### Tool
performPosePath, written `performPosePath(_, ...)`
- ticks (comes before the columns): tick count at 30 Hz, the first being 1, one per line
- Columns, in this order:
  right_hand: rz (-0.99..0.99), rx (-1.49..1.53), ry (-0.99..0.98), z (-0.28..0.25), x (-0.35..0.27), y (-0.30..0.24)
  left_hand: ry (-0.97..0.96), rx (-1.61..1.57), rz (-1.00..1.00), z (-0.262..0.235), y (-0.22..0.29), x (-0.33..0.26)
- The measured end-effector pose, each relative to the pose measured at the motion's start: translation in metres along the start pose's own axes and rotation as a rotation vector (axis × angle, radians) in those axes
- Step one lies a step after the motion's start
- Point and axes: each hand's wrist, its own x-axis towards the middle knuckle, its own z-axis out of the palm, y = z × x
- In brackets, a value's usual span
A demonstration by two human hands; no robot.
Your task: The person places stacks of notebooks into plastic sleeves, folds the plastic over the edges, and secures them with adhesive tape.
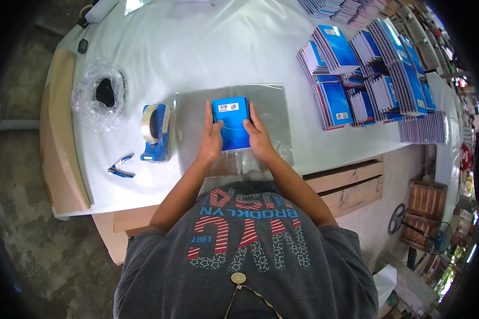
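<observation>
Between my two hands is a blue spiral notebook [234,130] with a white label near its far edge; whether more notebooks lie under it I cannot tell. My left hand [213,135] grips its left side, thumb on the cover and fingers along the edge. On the opposite side my right hand [256,134] holds it the same way. Beneath the notebook a clear plastic sheet [271,106] is spread on the white-covered table [207,48]. To the left of the sheet stands a blue tape dispenser [164,143] with a roll of tape.
Blue-handled cutting pliers [122,167] lie left of the dispenser, and crumpled clear plastic wrap [93,95] sits beyond them. Stacks of blue spiral notebooks [338,101] fill the table's right side. Brown cardboard [61,138] runs along the left edge. A wooden crate [351,186] is below the table's front edge.
</observation>
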Motion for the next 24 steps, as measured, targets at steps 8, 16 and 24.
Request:
performPosePath(8, -0.071, -0.326, 0.038, -0.011, -0.002, 0.000, 0.161, 0.094, 0.043, -0.017, -0.002, 0.000)
performPosePath(16, -0.168, -1.338, 0.526, -0.057, -0.029, 0.027, 0.526, 0.591, 0.288, -0.118, -0.039, 0.012)
performPosePath(24, -0.187, -1.319, 0.457, -0.057, -0.024, 0.033, 0.489, 1.323, 0.015, -0.053, -0.058, -0.008)
